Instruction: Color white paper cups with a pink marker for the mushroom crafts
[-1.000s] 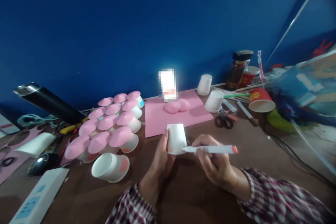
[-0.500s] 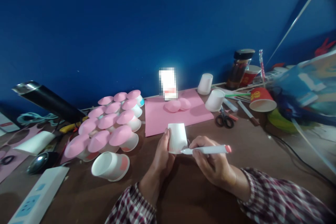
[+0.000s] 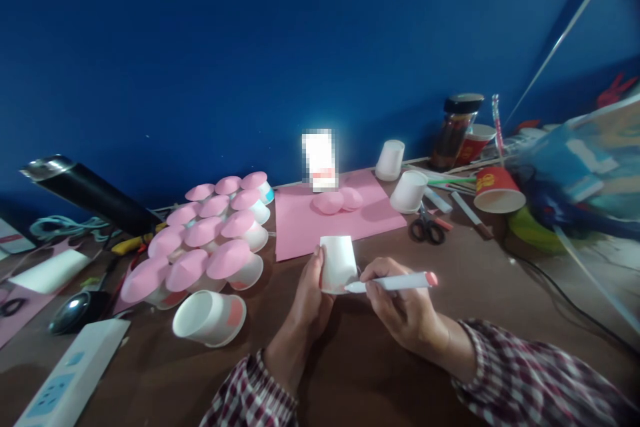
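Observation:
My left hand [image 3: 309, 293] is closed round the left side of a white paper cup [image 3: 338, 263], which stands upside down or nearly so above the brown table. Between the thumb and fingers of my right hand [image 3: 407, 313] is a white marker [image 3: 393, 281] with a red end. Its tip touches, or almost touches, the lower right part of the cup, where a faint reddish tint shows. To the left, a paper cup [image 3: 207, 318] with a red patch lies beside several cups topped with pink paper cones [image 3: 229, 258].
Pink paper [image 3: 300, 233] with two pink cones [image 3: 329, 202] lies behind the cup. Scissors [image 3: 427, 230], two upturned white cups [image 3: 409, 191] and a red cup [image 3: 497, 190] are at right. A power strip [image 3: 75, 373] and black flask [image 3: 90, 190] are at left.
The marker's rear end has shifted slightly left with my right hand, its tip staying by the cup's lower edge. My left hand keeps its hold on the cup.

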Action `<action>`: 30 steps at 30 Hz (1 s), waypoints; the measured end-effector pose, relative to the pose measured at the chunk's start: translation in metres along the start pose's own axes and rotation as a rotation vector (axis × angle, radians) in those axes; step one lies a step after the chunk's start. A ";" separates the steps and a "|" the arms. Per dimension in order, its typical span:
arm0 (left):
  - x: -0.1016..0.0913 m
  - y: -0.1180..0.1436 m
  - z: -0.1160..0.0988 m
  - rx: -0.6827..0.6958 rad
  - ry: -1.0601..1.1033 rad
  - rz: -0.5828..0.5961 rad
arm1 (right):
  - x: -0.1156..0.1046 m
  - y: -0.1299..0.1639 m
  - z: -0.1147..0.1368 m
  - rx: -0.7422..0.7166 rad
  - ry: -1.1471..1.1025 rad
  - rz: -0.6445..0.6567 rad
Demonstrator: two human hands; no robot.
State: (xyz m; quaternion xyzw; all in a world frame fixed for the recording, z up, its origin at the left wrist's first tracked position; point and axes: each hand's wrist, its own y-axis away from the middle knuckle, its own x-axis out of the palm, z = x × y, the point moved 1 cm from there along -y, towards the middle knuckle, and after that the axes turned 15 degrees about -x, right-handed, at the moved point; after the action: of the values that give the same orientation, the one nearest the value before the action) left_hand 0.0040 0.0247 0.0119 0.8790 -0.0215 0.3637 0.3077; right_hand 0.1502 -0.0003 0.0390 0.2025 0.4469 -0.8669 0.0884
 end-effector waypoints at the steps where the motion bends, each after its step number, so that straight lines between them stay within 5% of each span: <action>1: 0.000 0.000 0.000 0.007 -0.002 -0.003 | 0.000 0.000 0.000 0.001 0.005 -0.004; 30: 0.002 0.000 0.000 0.026 -0.013 -0.020 | 0.003 0.005 -0.007 0.078 -0.029 0.001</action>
State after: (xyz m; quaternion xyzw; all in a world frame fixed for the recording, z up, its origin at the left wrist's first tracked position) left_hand 0.0051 0.0246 0.0133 0.8855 -0.0098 0.3550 0.2997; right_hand 0.1507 0.0025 0.0309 0.1934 0.4112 -0.8865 0.0872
